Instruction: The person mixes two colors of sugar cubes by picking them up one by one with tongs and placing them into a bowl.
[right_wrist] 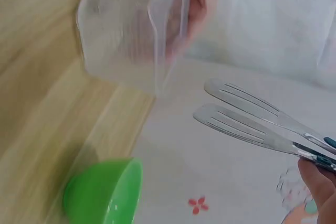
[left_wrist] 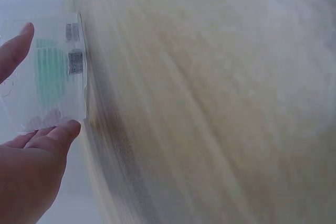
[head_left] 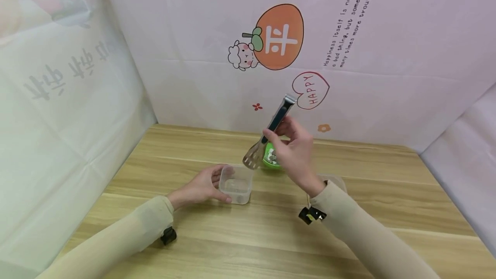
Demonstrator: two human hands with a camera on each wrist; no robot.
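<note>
My left hand (head_left: 201,186) holds a clear square plastic container (head_left: 237,199) on the table, thumb and fingers on opposite sides. Through its wall, the left wrist view shows a small grey speckled block (left_wrist: 76,62) low down. My right hand (head_left: 292,152) grips slotted metal tongs (head_left: 277,119) by their dark handle, slanting down to the left. Their ends hang above the container's far right corner, slightly apart with nothing between them in the right wrist view. Just behind, a green bowl (head_left: 271,165) with grey and white pieces is partly covered by my right hand.
Another clear plastic piece (head_left: 338,181), perhaps a container or lid, lies mostly hidden behind my right forearm. The wooden table (head_left: 263,244) meets a printed white cloth wall (head_left: 193,89) at the back, with white cloth on both sides.
</note>
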